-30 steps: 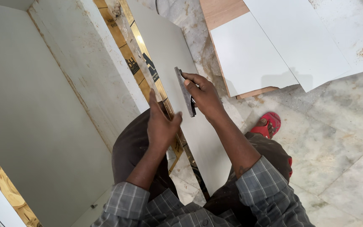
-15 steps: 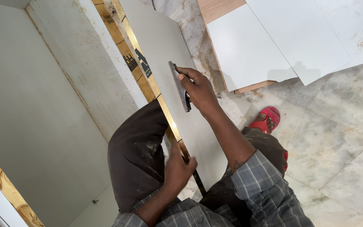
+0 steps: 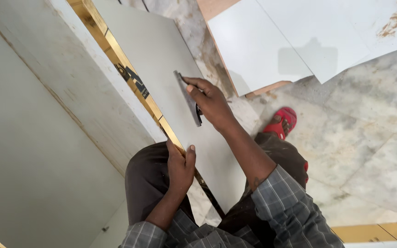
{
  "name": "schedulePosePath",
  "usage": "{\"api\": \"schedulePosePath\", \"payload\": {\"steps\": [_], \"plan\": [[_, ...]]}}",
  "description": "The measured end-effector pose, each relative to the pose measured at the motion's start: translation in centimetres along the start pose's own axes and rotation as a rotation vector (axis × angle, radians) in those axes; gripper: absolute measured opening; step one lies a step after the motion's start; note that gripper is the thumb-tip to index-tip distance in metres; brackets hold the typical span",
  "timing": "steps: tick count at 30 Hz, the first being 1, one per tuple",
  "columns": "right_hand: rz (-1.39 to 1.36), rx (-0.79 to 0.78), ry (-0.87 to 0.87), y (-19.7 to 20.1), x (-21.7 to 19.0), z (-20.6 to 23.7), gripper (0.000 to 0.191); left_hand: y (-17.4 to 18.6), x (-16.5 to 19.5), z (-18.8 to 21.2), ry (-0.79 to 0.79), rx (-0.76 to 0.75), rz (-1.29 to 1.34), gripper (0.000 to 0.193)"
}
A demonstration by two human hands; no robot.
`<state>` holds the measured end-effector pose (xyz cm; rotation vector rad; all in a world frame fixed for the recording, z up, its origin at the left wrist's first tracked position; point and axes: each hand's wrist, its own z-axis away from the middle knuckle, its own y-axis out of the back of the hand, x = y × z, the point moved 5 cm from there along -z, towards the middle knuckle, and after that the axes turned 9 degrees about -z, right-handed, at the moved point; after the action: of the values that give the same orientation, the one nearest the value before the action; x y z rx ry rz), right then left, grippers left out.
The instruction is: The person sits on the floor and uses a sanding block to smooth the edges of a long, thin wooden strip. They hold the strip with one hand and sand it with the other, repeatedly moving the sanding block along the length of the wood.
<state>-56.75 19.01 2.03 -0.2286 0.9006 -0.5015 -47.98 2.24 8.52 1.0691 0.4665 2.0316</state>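
My right hand (image 3: 211, 100) grips a flat dark metal tool (image 3: 188, 96) and presses it against a pale grey laminated panel (image 3: 161, 59) that stands on edge. Lower down, my left hand (image 3: 180, 164) wraps around the panel's near edge, thumb on one side and fingers on the other. Along that edge runs a yellow strip (image 3: 129, 69) with dark marks, between the panel and a white cabinet side (image 3: 70, 92). My knees in dark trousers sit on either side of the panel.
White laminated boards (image 3: 290, 41) lie stacked on the marble floor (image 3: 368, 128) at the upper right. A red sandal (image 3: 282, 122) shows on my foot beside my right forearm. The large grey cabinet face (image 3: 28, 174) fills the left. A wooden board edge (image 3: 377, 229) lies at the bottom right.
My left hand slid down the panel's edge from just beside the tool to near my knee. My right hand stayed on the tool, shifting slightly up the panel.
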Motion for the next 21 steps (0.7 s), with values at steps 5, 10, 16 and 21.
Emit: {"api": "schedulePosePath", "payload": {"steps": [5,10,16,21], "plan": [[-0.088,0.052,-0.138,-0.1,2.4,0.9,0.050,0.1,0.2,0.2,0.018,0.004,0.091,0.057],[-0.200,0.015,-0.137,0.7,5.4,5.2,0.050,-1.1,-0.8,3.6,0.136,-0.031,0.112,0.053],[-0.421,0.048,-0.221,3.3,10.4,11.6,0.045,-4.2,-3.7,9.6,0.177,-0.036,0.068,0.044],[-0.398,0.063,-0.169,5.2,12.7,15.3,0.045,-5.9,-5.4,13.2,0.206,-0.080,0.050,0.032]]}}
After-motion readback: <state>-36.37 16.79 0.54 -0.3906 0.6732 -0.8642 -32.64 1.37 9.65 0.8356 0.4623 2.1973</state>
